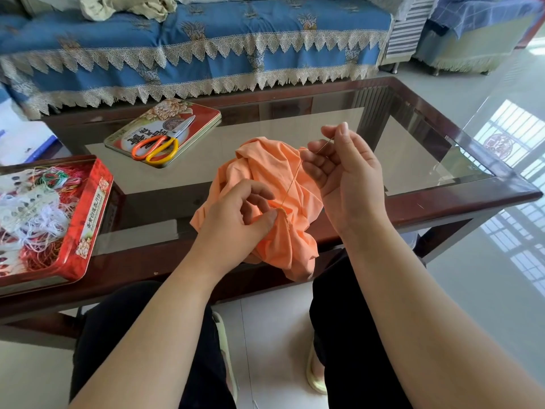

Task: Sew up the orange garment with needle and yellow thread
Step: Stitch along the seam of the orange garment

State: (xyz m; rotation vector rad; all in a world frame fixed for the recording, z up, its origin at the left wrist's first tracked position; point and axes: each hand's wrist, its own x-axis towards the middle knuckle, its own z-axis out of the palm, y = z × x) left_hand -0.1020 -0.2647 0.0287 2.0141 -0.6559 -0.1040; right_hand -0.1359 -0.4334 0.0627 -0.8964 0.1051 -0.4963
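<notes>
In the head view, the orange garment [274,184] is lying bunched on the near edge of the glass-topped table [442,184], with a fold hanging over toward the person's lap. The left hand [236,214] is pinching a small ridge of the cloth between thumb and forefinger, the other fingers curling loosely above it. The yellow thread [290,184] is running taut from that pinched spot up to the right hand [339,169], which is raised palm-inward above the garment. The right thumb and forefinger are pinching the needle [326,144], whose thin shaft is slanting out beside the thumb, while the remaining fingers are bending loosely and holding nothing.

To my eye, a stitch is being drawn through: the thread is already anchored in the cloth and is being pulled to its full length. How many stitches are in place I cannot tell, since the seam is hidden under the left fingers and in the folds. Judging by the long run of thread, a good deal of sewing is probably remaining, along with knotting off and cutting.

The orange-handled scissors [156,149] are lying on a tin lid [200,119] farther back on the table. At the left, an open red tin [88,214] is holding tangled threads of several colours.
</notes>
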